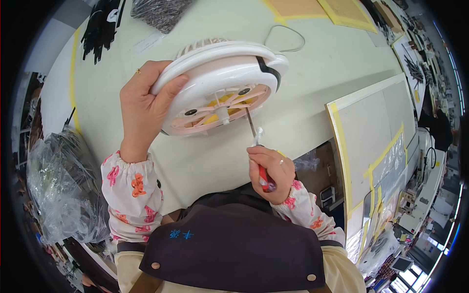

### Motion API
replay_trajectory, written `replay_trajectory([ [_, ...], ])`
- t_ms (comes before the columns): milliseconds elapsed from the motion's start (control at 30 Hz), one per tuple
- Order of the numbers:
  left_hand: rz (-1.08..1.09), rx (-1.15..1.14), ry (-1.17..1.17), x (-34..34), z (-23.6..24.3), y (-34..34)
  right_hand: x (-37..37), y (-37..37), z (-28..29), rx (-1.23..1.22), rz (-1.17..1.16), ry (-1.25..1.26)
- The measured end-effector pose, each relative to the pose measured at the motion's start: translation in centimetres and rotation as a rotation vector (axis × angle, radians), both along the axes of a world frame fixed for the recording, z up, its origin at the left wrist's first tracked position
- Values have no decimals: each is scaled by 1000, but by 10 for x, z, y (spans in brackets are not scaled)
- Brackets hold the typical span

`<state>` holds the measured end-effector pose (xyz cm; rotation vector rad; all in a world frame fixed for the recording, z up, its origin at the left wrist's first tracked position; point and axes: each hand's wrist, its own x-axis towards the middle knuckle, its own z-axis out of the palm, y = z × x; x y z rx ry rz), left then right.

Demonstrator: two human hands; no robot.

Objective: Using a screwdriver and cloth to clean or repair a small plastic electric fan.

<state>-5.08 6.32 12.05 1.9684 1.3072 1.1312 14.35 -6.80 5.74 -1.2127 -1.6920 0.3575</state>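
My left hand (pixel 141 107) grips the edge of a white round plastic appliance (pixel 210 73), which looks like a fan, tilted up so its underside shows. That underside has a pale pink spoked ring (pixel 234 105) with black round pieces and yellow parts behind it. My right hand (pixel 271 171) is closed on a red-handled screwdriver (pixel 251 122). Its metal shaft points up into the spoked underside; whether the tip touches a screw is too small to tell. Some clear plastic is around the handle's upper end.
A pale worktable (pixel 195 171) bears a crumpled plastic heap (pixel 58 190) at left, black strips (pixel 97 34), a grey bag (pixel 156 10), a thin cord (pixel 295 46) and yellow-edged sheets (pixel 298 7). A taped board (pixel 361 117) lies at right. Machinery (pixel 420 190) stands farther right.
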Motion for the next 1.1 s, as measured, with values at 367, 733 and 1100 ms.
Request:
replay_trajectory([
  [367,123,23,16,18,0,-14,2,1,-6,-77,143,124],
  [733,120,6,58,18,-3,-16,-30,-14,-33,-1,-73,-107],
  [1100,-101,-49,54,22,-10,-34,-25,1,-46,-122,-64,-208],
])
